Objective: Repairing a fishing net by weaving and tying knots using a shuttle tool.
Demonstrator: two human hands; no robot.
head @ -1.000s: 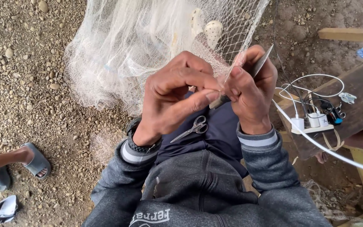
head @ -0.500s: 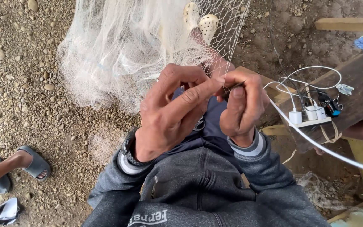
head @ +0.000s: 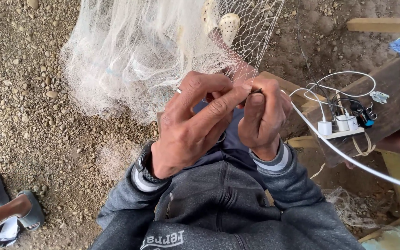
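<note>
While left hand (head: 188, 127) pinches net (head: 153, 51) strand, right hand (head: 262, 115) curls, fist-tight, round dark tool (head: 255, 91).

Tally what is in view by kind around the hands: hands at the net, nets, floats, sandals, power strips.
Hands at the net: 2, left hand and right hand
Fishing net: 1
Floats: 2
Grey sandals: 2
Power strip: 1
Total: 8

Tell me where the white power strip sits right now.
In the head view the white power strip lies on the dark wooden bench at the right, past the right hand, with white chargers plugged into it.
</note>
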